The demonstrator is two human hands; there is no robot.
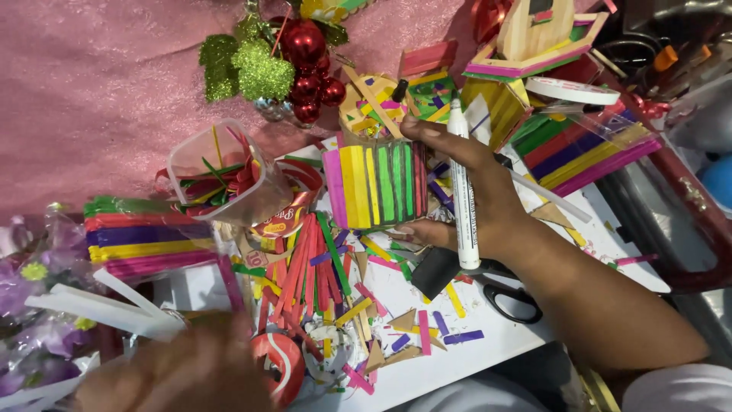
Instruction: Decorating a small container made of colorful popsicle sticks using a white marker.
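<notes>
Right hand (465,191) grips a striped stick panel (375,185) and white marker (461,191); left hand (183,374) blurred, grip unclear; loose sticks (313,267) unused on desk (488,336).

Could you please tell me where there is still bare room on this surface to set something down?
The pink cloth left of the glittery ornament cluster is bare. A thin white strip lies free below the scissors. Around the stick panel in the right hand, everything is crowded.

left hand (179,374) blurred, cut by bottom edge | scissors (512,299) half under right forearm | stick house (534,34) cropped at top | flowers (34,305) cut off at the left edge
</notes>
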